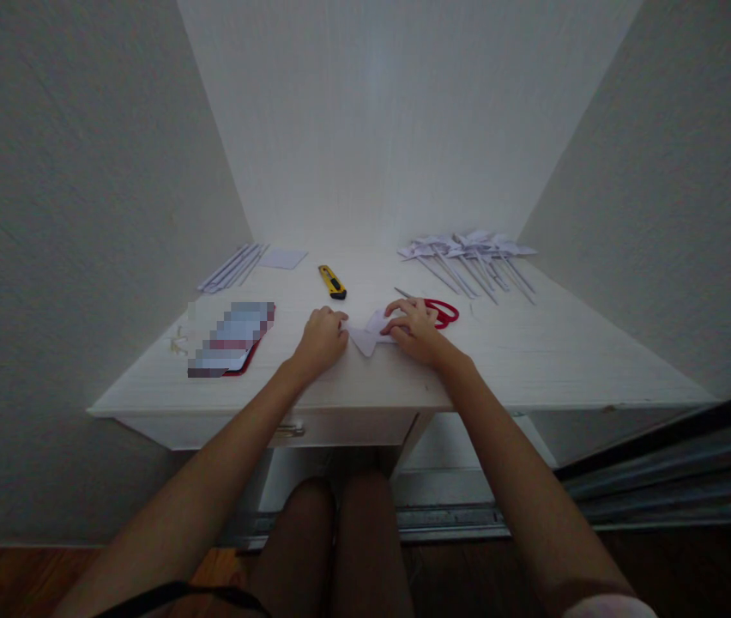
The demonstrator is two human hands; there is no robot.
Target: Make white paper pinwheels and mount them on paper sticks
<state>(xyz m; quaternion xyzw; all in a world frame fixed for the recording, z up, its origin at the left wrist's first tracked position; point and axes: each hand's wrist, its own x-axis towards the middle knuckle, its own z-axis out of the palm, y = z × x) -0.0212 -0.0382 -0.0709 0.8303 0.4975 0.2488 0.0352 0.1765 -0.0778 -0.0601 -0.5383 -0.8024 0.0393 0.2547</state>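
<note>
A small folded piece of white paper (369, 335) lies on the white desk (533, 352) near its front edge. My left hand (322, 339) rests curled at the paper's left corner, fingers pinched on it. Over the paper's right side lies my right hand (413, 328), fingers bent and pressing down on it. Red-handled scissors (441, 311) sit just behind my right hand.
A yellow utility knife (333, 281) lies behind the paper. Several finished paper pinwheels on sticks (468, 257) are piled at the back right. Rolled paper sticks (232, 268) and a paper square (284, 257) lie at back left. A blurred flat object (232, 339) sits at left.
</note>
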